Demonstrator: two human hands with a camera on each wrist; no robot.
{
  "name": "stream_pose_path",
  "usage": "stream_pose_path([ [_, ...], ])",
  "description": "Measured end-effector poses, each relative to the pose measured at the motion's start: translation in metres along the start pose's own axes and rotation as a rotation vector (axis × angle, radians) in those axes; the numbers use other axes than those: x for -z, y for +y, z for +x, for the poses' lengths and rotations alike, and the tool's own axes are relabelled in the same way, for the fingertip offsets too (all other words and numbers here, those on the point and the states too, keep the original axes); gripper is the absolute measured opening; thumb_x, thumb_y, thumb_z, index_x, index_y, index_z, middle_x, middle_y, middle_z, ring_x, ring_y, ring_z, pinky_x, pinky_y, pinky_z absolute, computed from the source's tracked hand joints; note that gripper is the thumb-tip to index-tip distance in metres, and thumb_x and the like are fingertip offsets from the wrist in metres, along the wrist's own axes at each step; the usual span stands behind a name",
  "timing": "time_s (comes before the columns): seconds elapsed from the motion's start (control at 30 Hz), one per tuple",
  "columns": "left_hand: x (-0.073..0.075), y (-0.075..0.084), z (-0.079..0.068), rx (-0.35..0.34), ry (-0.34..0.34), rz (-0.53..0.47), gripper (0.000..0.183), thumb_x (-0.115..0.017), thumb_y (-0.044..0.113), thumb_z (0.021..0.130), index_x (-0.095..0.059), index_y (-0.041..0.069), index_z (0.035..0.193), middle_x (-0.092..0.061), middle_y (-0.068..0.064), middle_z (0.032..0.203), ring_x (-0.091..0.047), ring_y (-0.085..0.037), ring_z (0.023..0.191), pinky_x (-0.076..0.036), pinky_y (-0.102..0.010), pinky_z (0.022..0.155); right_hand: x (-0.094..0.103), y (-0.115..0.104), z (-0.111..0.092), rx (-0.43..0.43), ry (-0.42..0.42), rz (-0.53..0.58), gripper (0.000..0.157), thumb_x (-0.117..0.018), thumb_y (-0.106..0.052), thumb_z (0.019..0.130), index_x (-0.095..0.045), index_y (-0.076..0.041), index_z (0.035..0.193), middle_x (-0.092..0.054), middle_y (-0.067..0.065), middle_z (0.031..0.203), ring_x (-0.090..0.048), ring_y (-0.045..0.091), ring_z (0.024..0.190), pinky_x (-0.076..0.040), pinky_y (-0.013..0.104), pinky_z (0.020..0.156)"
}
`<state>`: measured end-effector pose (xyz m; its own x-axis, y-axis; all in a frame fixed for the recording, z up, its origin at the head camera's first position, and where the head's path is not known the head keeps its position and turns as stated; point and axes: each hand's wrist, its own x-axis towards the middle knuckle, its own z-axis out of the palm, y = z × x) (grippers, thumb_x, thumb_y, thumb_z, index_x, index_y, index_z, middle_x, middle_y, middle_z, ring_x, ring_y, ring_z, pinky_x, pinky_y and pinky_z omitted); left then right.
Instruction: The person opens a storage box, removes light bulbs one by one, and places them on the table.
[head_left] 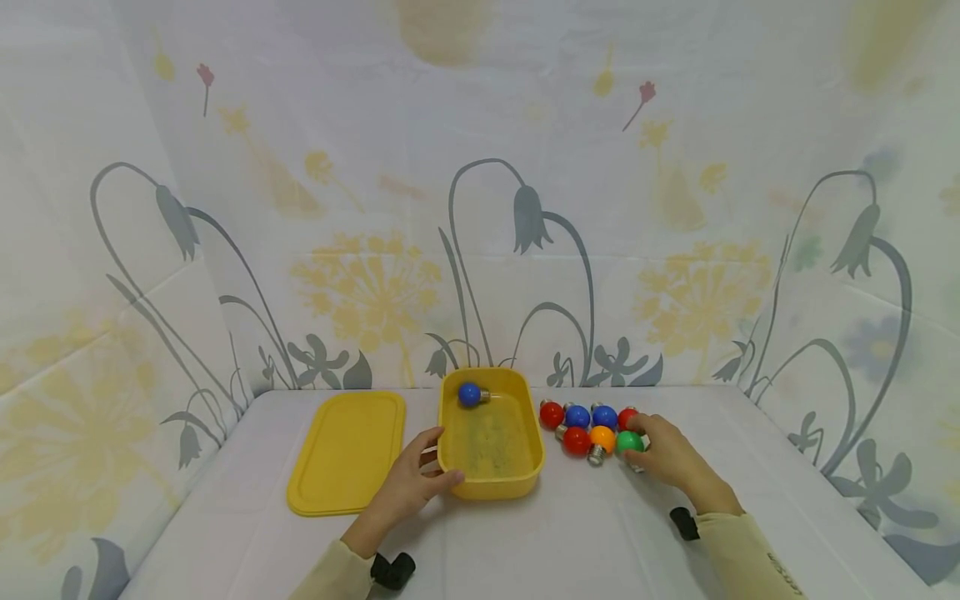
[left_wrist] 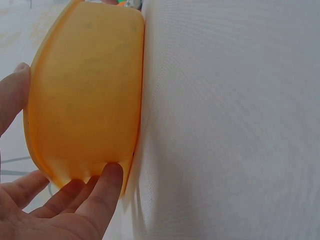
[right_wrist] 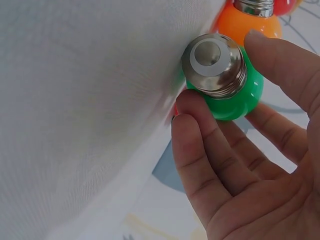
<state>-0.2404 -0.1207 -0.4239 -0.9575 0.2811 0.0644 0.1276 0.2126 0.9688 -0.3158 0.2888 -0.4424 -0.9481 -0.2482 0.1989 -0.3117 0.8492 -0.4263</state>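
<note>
In the head view my left hand holds the near left corner of a yellow plastic container, thumb at the front rim and fingers along the left wall. The left wrist view shows these fingertips against the container's side. Inside it, near the back, lies a blue light bulb. My right hand has its thumb and fingers around a green light bulb, whose metal screw base faces the right wrist camera. An orange bulb sits right beside it.
Two rows of bulbs lie right of the container, among them red ones and blue ones. A flat yellow lid rests on the white-covered table left of the container. A flower-patterned cloth hangs behind the table.
</note>
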Motion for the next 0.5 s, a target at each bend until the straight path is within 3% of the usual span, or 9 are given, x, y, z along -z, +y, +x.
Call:
stream_pose_path([
  [0.17,0.001,0.000,-0.001,-0.002,0.003,0.005,0.080,-0.071,0.021,0.078,-0.023,0.000,0.139,-0.030,-0.025,0.135,-0.038,-0.041,0.121,-0.046,-0.034,0.088,0.002,0.000,-0.001,-0.006,-0.003,-0.003,0.050,-0.074,-0.028,0.074,-0.057,-0.002,0.112,-0.056,0.011,0.103,-0.054,0.027,0.090,-0.047,0.045,0.078],
  [0.4,0.002,-0.031,0.014,-0.021,0.022,0.030,0.083,-0.072,0.029,0.076,-0.025,0.007,0.140,-0.031,-0.019,0.137,-0.041,-0.035,0.120,-0.047,-0.033,0.088,0.006,-0.001,-0.003,-0.050,-0.016,-0.018,0.057,-0.072,-0.039,0.073,-0.055,-0.005,0.116,-0.054,0.013,0.108,-0.052,0.030,0.092,-0.046,0.049,0.078],
  [0.5,0.001,-0.029,0.014,-0.025,0.024,0.033,0.085,-0.072,0.031,0.075,-0.024,0.007,0.141,-0.031,-0.019,0.137,-0.041,-0.035,0.120,-0.046,-0.033,0.088,0.007,-0.001,-0.004,-0.064,-0.013,-0.029,0.058,-0.070,-0.044,0.073,-0.055,-0.007,0.115,-0.053,0.014,0.108,-0.052,0.028,0.088,-0.047,0.048,0.076],
])
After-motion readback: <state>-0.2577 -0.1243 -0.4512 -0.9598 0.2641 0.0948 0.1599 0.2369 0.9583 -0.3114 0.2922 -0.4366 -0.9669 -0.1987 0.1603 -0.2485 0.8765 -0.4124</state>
